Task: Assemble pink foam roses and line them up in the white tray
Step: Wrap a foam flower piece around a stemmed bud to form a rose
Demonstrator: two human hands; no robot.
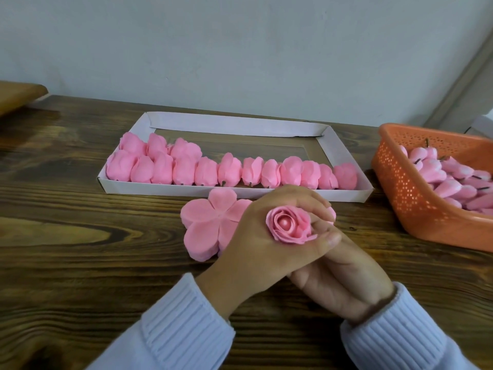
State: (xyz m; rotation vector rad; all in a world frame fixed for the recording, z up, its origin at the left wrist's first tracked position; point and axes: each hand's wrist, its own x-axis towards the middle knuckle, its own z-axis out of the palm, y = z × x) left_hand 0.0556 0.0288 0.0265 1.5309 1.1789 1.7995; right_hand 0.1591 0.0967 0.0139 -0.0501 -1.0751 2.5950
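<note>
A white tray (344,194) is lined along its near side with finished roses (205,172), an orange basket (408,198) is heaped with pink buds (448,188), and one rose (289,225) is gripped by the curled left hand (253,236), with the right hand (344,279) tucked beneath and its grip hidden.

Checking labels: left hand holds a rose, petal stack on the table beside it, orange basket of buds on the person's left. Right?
No: head view shows the orange basket on the person's right. The left hand does hold the rose, petal stack beside it.
</note>
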